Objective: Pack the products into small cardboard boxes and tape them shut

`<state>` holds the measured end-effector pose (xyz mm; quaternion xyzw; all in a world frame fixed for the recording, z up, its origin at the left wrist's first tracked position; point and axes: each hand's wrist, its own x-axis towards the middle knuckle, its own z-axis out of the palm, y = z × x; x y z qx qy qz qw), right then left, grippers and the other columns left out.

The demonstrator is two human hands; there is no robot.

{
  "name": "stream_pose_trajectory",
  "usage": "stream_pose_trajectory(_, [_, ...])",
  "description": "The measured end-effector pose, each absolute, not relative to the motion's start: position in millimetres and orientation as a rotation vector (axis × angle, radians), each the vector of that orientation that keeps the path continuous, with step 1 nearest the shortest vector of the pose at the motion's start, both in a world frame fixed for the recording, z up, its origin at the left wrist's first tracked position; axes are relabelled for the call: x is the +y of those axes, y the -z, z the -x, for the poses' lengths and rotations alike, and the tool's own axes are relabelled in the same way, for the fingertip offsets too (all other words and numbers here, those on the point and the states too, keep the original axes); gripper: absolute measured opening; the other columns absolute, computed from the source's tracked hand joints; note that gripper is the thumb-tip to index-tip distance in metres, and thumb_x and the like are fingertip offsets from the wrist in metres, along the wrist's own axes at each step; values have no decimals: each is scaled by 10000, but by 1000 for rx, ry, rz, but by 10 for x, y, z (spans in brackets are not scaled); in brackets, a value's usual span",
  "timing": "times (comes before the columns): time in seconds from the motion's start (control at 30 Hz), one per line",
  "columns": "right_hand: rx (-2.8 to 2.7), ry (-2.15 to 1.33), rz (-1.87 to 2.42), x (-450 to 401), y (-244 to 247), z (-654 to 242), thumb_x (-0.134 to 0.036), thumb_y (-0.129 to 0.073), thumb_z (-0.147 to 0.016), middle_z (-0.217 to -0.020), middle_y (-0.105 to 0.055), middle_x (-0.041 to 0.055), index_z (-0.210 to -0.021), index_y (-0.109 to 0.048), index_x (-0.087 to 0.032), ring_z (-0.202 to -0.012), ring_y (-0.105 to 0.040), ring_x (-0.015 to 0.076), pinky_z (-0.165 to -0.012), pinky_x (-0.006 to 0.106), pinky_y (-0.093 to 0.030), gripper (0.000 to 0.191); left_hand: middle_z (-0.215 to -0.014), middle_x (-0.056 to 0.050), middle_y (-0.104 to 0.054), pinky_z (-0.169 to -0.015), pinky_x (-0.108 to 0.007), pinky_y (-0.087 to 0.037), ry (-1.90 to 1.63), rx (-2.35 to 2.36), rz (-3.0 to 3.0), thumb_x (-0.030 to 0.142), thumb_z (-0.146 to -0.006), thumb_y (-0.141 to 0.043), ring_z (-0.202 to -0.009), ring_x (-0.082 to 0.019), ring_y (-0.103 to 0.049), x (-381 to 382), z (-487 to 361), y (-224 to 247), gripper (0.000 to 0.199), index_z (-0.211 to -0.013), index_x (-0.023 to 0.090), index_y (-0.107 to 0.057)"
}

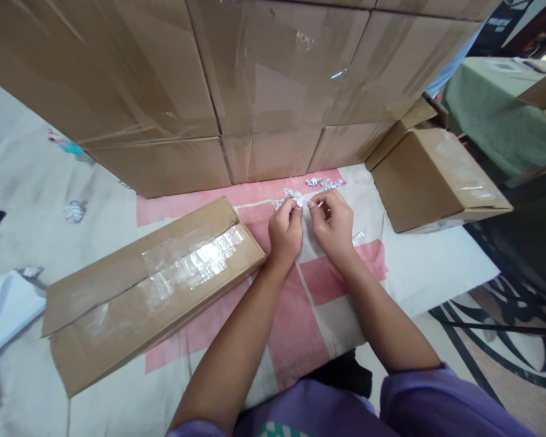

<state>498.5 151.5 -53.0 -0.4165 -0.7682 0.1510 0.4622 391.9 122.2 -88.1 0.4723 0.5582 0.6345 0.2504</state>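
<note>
Pinched between the thumb and fingers of my left hand (286, 230) is a small crumpled piece of white paper (295, 196). My right hand (333, 223) is closed close beside it, thumb and forefinger pinching the paper's right edge. Just beyond my right hand lie several small crumpled paper scraps (324, 182) near the stacked boxes. Under both hands spreads a pale cloth (295, 328) with pink blocks. To the left of my left forearm lies a flat cardboard box (131, 297) closed with clear tape.
A wall of taped cardboard boxes (291, 73) rises right behind my hands. An open cardboard box (418, 176) lies on its side at the right. At the left are a crumpled paper ball (75, 211) and a white sheet (9, 309). A green-covered table (491, 115) stands far right.
</note>
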Motion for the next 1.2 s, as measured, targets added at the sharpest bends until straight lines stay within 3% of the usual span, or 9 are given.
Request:
stream_pose_trajectory(0.3, [-1925,-466,1008,1541,499,-5026,-240,-579,-941,-861,-625,18,-890,-618,-213,-655,-502,142,-616,297,-441,69,-687,28,-515,-649,-268,-346,-1777,1483,-1262,212,-961,-520,-670,-149,-490,1225,-3901,906,234,-740,220,-444])
stream_pose_trajectory(0.4, [-1981,-447,966,1559,508,-5056,-262,-575,-957,-953,-651,42,-1007,-649,-216,-671,-523,144,-621,300,-466,101,-675,32,-491,-649,-270,-345,-1784,1499,-1263,230,-978,-512,-658,-147,-473,1221,-3897,903,246,-744,222,-437])
stream_pose_trajectory(0.53, [-2021,-460,940,1580,529,-5088,-306,-633,-937,-1057,-656,50,-1226,-606,-242,-577,-465,116,-592,305,-485,297,-723,14,-532,-683,-280,-373,-1763,1509,-1382,274,-1013,-473,-695,-159,-508,1221,-3902,895,254,-765,227,-441])
stream_pose_trajectory(0.73, [-2021,-406,942,1589,477,-5098,-284,-630,-937,-919,-717,42,-997,-690,-213,-634,-557,144,-627,303,-496,110,-910,-53,-620,-786,-320,-438,-1676,1422,-1595,300,-1056,-385,-854,-201,-587,1229,-3934,893,226,-896,224,-526])
stream_pose_trajectory(0.9, [-1940,-392,996,1582,462,-5098,-203,-573,-944,-845,-717,26,-888,-678,-215,-692,-614,162,-693,310,-507,119,-854,-27,-591,-780,-299,-416,-1661,1389,-1581,389,-1060,-406,-827,-188,-570,1228,-3937,900,274,-861,232,-509])
stream_pose_trajectory(1.2, [-1933,-377,994,1602,507,-5090,-183,-542,-931,-849,-705,36,-867,-638,-218,-738,-632,181,-728,326,-522,121,-697,35,-451,-657,-265,-350,-1685,1256,-1370,305,-996,-506,-673,-139,-454,1232,-3924,887,273,-747,220,-434])
